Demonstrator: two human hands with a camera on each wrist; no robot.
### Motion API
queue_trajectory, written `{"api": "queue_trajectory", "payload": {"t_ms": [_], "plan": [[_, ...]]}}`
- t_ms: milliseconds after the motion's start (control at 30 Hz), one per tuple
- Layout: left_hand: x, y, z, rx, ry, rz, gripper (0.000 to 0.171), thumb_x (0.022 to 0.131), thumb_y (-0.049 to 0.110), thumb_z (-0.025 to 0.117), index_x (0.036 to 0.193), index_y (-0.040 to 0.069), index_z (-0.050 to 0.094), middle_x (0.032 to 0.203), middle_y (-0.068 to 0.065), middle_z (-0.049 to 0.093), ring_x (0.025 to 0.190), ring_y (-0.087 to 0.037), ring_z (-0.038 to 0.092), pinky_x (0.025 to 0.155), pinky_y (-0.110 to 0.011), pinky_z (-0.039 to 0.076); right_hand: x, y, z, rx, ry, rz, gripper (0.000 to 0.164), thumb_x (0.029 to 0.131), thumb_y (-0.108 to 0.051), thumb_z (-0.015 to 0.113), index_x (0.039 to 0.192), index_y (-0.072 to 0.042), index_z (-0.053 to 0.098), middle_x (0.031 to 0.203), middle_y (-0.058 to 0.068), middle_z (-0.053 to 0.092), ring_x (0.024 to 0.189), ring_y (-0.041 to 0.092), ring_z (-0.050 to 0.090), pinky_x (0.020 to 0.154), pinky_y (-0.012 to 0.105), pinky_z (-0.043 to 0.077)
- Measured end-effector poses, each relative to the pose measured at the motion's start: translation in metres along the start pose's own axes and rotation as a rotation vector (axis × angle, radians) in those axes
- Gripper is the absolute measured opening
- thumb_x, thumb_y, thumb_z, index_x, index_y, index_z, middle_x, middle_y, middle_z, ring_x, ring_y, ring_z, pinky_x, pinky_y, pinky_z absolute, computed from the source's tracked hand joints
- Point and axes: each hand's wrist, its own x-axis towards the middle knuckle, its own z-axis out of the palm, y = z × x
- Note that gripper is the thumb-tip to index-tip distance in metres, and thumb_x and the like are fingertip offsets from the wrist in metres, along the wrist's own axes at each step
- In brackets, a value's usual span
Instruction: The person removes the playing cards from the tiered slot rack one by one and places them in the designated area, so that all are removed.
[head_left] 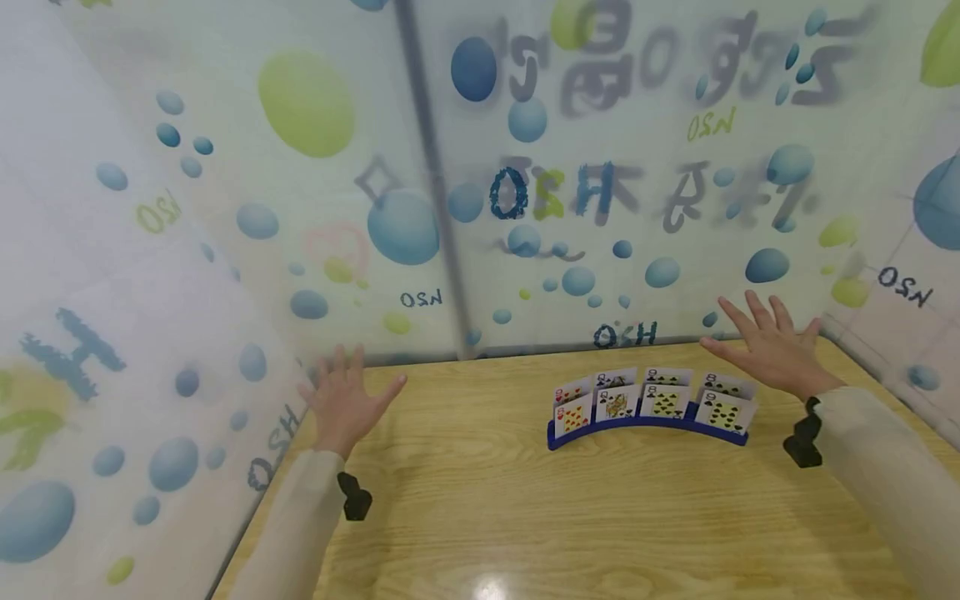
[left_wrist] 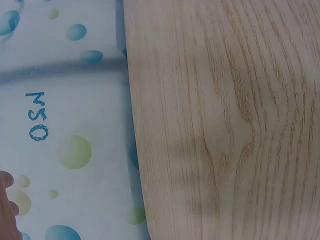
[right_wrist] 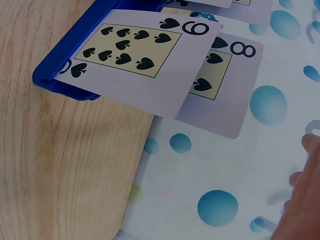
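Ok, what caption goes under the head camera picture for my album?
Two open hands, left hand and right hand, hover beside a blue card holder of playing cards.

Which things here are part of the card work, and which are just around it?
In the work:
left hand, open, holding nothing
right hand, open, nearest the cards
blue card holder
playing cards standing in it; the nine of spades is at the end nearest the right hand

Just around:
wooden table
bubble-print wall panels
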Motion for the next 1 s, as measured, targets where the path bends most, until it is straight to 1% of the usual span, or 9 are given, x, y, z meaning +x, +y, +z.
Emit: {"api": "queue_trajectory", "payload": {"t_ms": [167,267,400,467,533,600,700,900,1000], "plan": [[-0.001,0.002,0.002,-0.008,-0.015,0.002,0.098,0.077,0.074,0.042,0.144,0.006,0.024,0.148,-0.023,0.012,0.132,-0.048,0.002,0.09,-0.074,-0.005,0.0,0.005,0.003,0.008,0.014,-0.002,0.084,0.088,-0.058,0.043,0.148,-0.017,0.001,0.147,0.027,-0.009,0.128,0.049,-0.017,0.079,0.074,-0.02],[-0.003,0.006,0.004,-0.05,-0.02,0.014,0.095,0.079,0.071,0.043,0.144,0.004,0.025,0.147,-0.023,0.017,0.132,-0.047,0.01,0.093,-0.072,0.003,-0.001,0.012,0.003,0.028,0.029,-0.013,0.08,0.09,-0.053,0.044,0.148,-0.012,0.007,0.146,0.031,0.001,0.128,0.054,-0.006,0.082,0.076,-0.014],[-0.008,0.018,0.006,-0.196,0.004,0.053,0.069,0.087,0.052,0.052,0.132,0.0,0.044,0.133,-0.021,0.044,0.121,-0.04,0.038,0.095,-0.059,0.026,-0.006,0.02,0.002,0.066,0.05,-0.056,0.067,0.093,-0.044,0.046,0.139,0.003,0.031,0.135,0.037,0.027,0.118,0.057,0.024,0.088,0.072,0.014],[-0.012,0.028,0.008,-0.286,0.001,0.068,0.049,0.089,0.038,0.057,0.121,0.002,0.055,0.12,-0.017,0.056,0.109,-0.034,0.05,0.09,-0.052,0.037,-0.01,0.025,0.001,0.105,0.053,-0.071,0.06,0.095,-0.038,0.047,0.13,0.009,0.041,0.126,0.038,0.037,0.111,0.055,0.034,0.084,0.067,0.027],[-0.018,0.039,0.011,-0.348,-0.004,0.082,0.033,0.089,0.028,0.059,0.112,0.004,0.062,0.108,-0.013,0.062,0.098,-0.029,0.056,0.082,-0.045,0.044,-0.015,0.031,0.0,0.149,0.055,-0.082,0.053,0.095,-0.033,0.048,0.124,0.012,0.046,0.12,0.038,0.044,0.105,0.052,0.041,0.08,0.063,0.033],[-0.024,0.052,0.015,-0.401,-0.017,0.089,0.024,0.089,0.023,0.06,0.106,0.007,0.064,0.102,-0.009,0.063,0.09,-0.024,0.058,0.077,-0.041,0.047,-0.022,0.038,0.001,0.185,0.049,-0.08,0.048,0.096,-0.028,0.049,0.122,0.013,0.048,0.114,0.036,0.049,0.1,0.05,0.046,0.077,0.061,0.037],[-0.033,0.071,0.021,-0.476,-0.025,0.105,0.018,0.088,0.02,0.061,0.102,0.01,0.066,0.098,-0.004,0.064,0.083,-0.019,0.059,0.071,-0.036,0.049,-0.032,0.047,0.006,0.194,0.015,-0.07,0.045,0.095,-0.025,0.05,0.12,0.012,0.049,0.105,0.033,0.055,0.094,0.048,0.052,0.072,0.058,0.042],[-0.049,0.101,0.035,-0.623,-0.053,0.162,0.014,0.088,0.016,0.062,0.1,0.01,0.066,0.095,-0.003,0.064,0.079,-0.017,0.059,0.066,-0.031,0.05,-0.052,0.058,0.026,0.21,-0.077,-0.036,0.043,0.095,-0.024,0.051,0.12,0.011,0.048,0.098,0.028,0.059,0.089,0.046,0.055,0.068,0.054,0.045],[-0.055,0.112,0.044,-0.686,-0.074,0.163,0.014,0.088,0.015,0.061,0.1,0.01,0.066,0.095,-0.002,0.063,0.079,-0.017,0.059,0.064,-0.028,0.05,-0.059,0.058,0.039,0.236,-0.104,-0.037,0.042,0.094,-0.021,0.053,0.12,0.011,0.049,0.096,0.025,0.06,0.086,0.042,0.057,0.067,0.052,0.047]]}}
